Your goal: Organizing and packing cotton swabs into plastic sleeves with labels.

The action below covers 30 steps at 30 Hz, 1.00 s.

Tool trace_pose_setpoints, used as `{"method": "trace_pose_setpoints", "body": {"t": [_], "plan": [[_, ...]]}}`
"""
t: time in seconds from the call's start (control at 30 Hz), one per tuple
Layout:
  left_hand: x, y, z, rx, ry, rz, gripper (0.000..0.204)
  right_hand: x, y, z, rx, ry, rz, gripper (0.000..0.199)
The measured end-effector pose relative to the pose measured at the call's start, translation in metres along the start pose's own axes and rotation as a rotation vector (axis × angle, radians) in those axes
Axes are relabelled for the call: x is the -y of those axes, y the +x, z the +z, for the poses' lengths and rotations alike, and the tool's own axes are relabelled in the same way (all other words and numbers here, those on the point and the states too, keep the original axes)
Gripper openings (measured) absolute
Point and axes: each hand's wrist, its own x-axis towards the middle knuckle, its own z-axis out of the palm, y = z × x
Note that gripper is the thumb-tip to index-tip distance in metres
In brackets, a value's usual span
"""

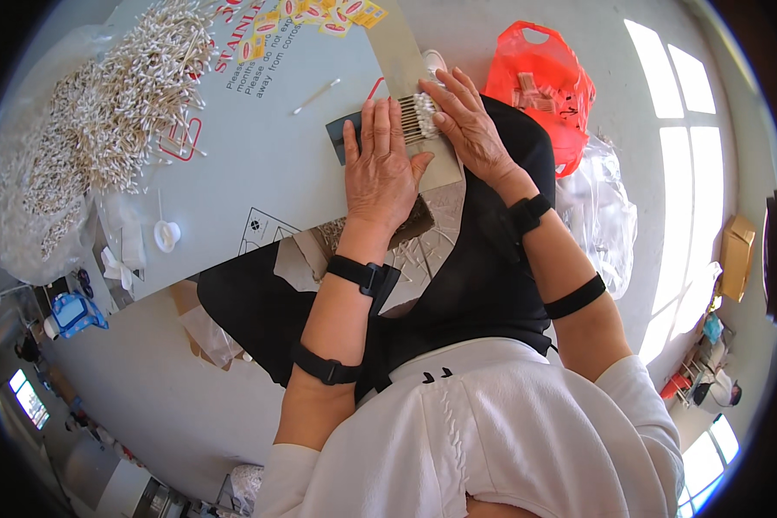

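A row of cotton swabs [413, 121] lies side by side at the table's right edge, white tips toward the right. My left hand [380, 168] rests flat over its left part, fingers stretched out and thumb apart. A dark flat strip [335, 145] shows from beneath those fingers. From the right, my right hand [470, 129] reaches to the white tips, its fingers extended and touching the row's end. What lies under my left palm is hidden. One loose cotton swab [317, 97] lies on the table farther left.
A large heap of cotton swabs [138, 95] spills from a clear bag at the left. Yellow labels [319, 13] lie at the far edge. A small white cup [167, 235] stands on the table [233, 181]. An open box [419, 220] is below my left wrist; a red bag [540, 82] is at right.
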Motion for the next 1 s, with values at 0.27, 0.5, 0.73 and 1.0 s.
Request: {"method": "trace_pose_setpoints", "body": {"t": [0.27,0.5,0.73,1.0], "plan": [[0.002,0.007,0.0,-0.061,-0.045,0.046,0.075,0.003,0.002,-0.006,-0.035,-0.04,-0.019,0.044],[0.007,0.011,-0.005,-0.194,-0.153,0.076,0.066,-0.007,-0.005,-0.002,-0.21,0.344,0.275,0.057],[0.006,-0.001,-0.011,-0.29,-0.195,0.096,0.032,-0.013,-0.006,0.008,-0.237,0.661,0.413,0.057],[0.007,0.002,-0.011,-0.272,-0.178,0.1,0.02,0.005,0.0,0.002,-0.176,0.952,0.542,0.046]]}}
